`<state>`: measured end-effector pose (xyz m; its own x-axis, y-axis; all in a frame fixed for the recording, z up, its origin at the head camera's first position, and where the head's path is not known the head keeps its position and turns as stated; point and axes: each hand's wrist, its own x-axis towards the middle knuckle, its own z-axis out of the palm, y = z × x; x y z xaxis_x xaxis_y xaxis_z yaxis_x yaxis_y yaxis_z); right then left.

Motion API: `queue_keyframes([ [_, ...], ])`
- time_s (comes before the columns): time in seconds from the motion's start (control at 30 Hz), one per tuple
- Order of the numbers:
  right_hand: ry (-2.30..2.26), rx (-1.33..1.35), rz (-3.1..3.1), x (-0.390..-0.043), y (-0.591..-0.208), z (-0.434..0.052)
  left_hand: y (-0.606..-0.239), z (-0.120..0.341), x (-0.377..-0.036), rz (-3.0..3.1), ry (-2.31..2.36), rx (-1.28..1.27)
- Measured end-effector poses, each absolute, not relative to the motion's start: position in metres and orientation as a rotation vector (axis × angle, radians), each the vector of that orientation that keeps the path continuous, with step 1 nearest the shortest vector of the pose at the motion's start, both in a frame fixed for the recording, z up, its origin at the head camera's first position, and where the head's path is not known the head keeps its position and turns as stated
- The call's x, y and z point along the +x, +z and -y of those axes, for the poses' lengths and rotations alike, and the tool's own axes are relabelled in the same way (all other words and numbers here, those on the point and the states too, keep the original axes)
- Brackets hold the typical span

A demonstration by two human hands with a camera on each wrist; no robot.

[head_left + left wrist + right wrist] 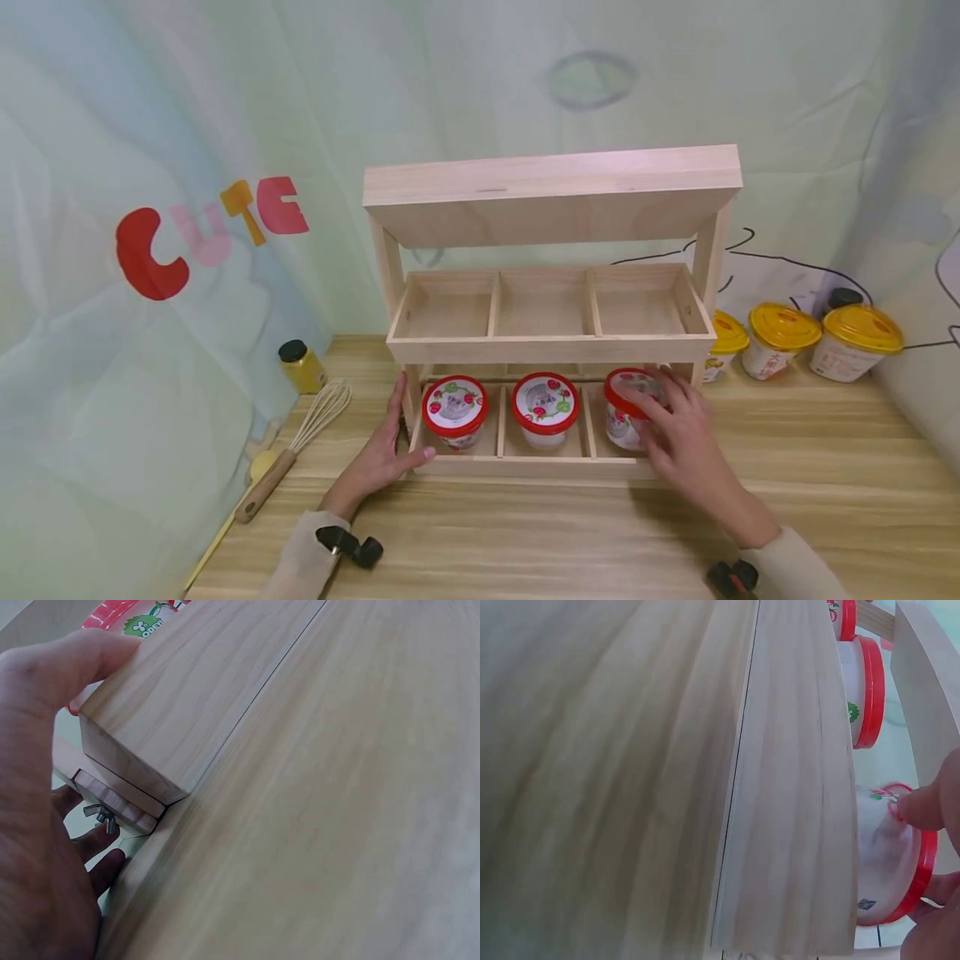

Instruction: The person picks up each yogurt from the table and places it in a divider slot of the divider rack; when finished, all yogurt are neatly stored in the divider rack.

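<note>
your right hand (678, 429) has its fingers (922, 808) curled over the lid and side of the red-lidded cup (628, 408), so it is gripped from above and from the right. that cup sits in the right compartment of the lowest tier of the wooden rack (551, 333), tipped a little toward you rather than standing square. it looks like a light, thin-walled plastic tub with a smooth snap lid, so expect it to flex and slip if you squeeze hard; i'd judge the safest hold is round the wall just under the lid's rim, not on the lid alone. it has no real long axis: short and round, its lid facing up and slightly forward.

your left hand (386, 454) lies flat with straight fingers (105, 866) against the rack's left front corner, thumb along the front rail, bracing it on the counter (525, 542).

two more red-lidded cups (454, 410) stand upright in the left and middle compartments. the middle tier shows nothing in it.
</note>
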<state>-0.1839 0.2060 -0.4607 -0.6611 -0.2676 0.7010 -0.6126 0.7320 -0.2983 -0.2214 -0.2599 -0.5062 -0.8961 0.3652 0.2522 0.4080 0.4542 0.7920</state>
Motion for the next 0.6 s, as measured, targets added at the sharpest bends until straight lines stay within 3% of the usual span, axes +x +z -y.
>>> queue_keyframes([
  [0.27,0.659,0.688,2.296,-0.188,-0.464,-0.200,-0.506,0.261,-0.222,2.638,-1.461,-0.711],
  [0.6,0.694,0.645,2.438,-0.167,-0.471,-0.212,-0.506,0.261,-0.221,2.646,-1.434,-0.709],
])
